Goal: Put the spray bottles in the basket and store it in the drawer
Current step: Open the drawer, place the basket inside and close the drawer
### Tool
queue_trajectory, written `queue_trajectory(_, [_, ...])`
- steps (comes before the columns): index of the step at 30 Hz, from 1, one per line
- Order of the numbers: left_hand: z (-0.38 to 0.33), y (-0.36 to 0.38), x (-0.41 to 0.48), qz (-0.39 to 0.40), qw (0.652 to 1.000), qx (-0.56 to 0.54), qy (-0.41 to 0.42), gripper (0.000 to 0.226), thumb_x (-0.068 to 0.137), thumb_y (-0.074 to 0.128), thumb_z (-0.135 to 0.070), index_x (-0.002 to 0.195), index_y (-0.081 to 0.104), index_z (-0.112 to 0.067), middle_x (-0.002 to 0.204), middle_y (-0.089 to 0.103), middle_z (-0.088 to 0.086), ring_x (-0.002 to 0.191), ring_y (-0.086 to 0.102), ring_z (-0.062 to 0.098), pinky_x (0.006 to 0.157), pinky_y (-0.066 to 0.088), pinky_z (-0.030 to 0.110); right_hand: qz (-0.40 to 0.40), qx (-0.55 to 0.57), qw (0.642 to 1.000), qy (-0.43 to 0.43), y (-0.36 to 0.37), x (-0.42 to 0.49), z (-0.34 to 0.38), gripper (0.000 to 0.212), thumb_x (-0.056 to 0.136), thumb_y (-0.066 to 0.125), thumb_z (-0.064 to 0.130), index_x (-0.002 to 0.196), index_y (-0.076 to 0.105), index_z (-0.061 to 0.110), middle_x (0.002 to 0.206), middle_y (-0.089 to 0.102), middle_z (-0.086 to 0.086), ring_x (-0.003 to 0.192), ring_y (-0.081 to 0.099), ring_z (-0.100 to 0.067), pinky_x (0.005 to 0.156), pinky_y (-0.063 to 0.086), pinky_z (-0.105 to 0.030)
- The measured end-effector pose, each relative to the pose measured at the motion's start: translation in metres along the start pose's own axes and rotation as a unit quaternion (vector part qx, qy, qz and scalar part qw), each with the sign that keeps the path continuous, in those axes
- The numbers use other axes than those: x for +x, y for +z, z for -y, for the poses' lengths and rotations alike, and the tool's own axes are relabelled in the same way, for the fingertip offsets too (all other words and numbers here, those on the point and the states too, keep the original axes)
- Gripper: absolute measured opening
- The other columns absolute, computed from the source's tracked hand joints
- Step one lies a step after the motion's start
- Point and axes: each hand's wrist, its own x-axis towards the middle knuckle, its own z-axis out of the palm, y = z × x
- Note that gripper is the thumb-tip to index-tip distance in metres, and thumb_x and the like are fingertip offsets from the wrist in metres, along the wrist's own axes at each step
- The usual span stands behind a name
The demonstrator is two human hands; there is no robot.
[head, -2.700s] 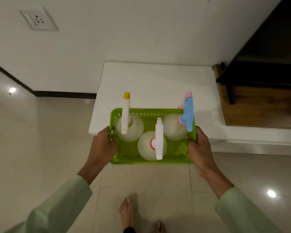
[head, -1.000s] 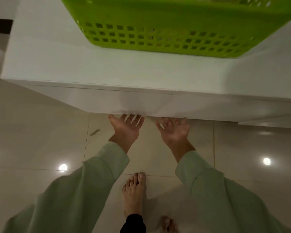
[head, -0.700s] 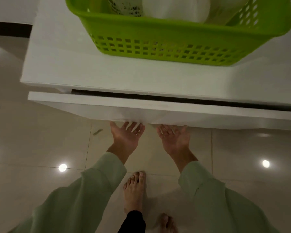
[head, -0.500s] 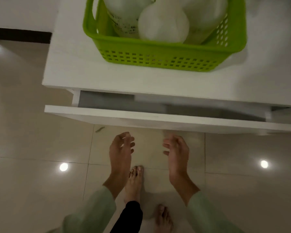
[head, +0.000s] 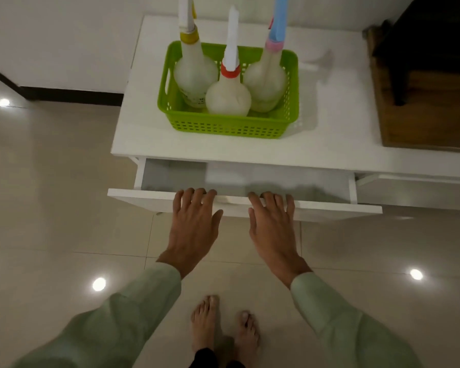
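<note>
A green basket (head: pixel 229 127) stands on the white cabinet top (head: pixel 335 123). Three pale spray bottles stand upright in it: one with a yellow collar (head: pixel 194 73), one with a red collar (head: pixel 228 98), one with a pink collar and blue head (head: pixel 266 75). Below, the white drawer (head: pixel 245 201) is partly pulled out and its inside looks bare. My left hand (head: pixel 194 227) and my right hand (head: pixel 272 229) lie palm down on the top edge of the drawer front, fingers hooked over it.
A dark wooden unit (head: pixel 422 75) adjoins the cabinet on the right. A white wall with a dark skirting board (head: pixel 69 92) is behind on the left. Glossy beige floor tiles (head: pixel 51 208) surround my bare feet (head: pixel 223 330).
The basket went from my hands onto the cabinet top. My hands pulled the drawer out from under its front, then moved up onto its top edge. The drawer now stands further out.
</note>
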Motion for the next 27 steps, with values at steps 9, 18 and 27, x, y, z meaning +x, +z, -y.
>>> queue_trajectory(9, [-0.004,0.014,-0.060,-0.027,0.999,-0.009,-0.029,0.025,0.097,0.050,-0.033,0.114,0.058,-0.019,0.110,0.060,0.002,0.107,0.053,0.025,0.100,0.034,0.042,0.033,0.006,0.999,0.002,0.001,-0.066,0.007,0.034,0.092,0.063,0.012,0.125,0.061,0.022,0.111,0.061,-0.003,0.110,0.057,-0.027,0.113,0.032,-0.055])
queue_trajectory(18, [-0.011,0.018,-0.107,0.006,0.998,-0.032,-0.056,0.022,0.091,0.059,-0.029,0.111,0.057,-0.019,0.110,0.060,0.002,0.108,0.055,0.025,0.101,0.036,0.044,0.103,0.004,0.995,0.012,-0.005,-0.110,0.014,0.050,0.080,0.071,0.006,0.125,0.063,0.024,0.116,0.063,-0.001,0.114,0.059,-0.025,0.113,0.033,-0.055])
queue_trajectory(27, [-0.001,-0.057,-0.050,-0.018,0.935,-0.323,-0.143,0.046,0.095,0.052,-0.045,0.134,0.049,-0.022,0.132,0.055,-0.001,0.115,0.053,0.016,0.100,0.046,0.046,0.044,0.372,0.917,0.141,-0.070,-0.058,0.002,0.043,0.093,0.067,0.038,0.133,0.056,0.028,0.130,0.059,0.013,0.115,0.057,-0.008,0.097,0.051,-0.036])
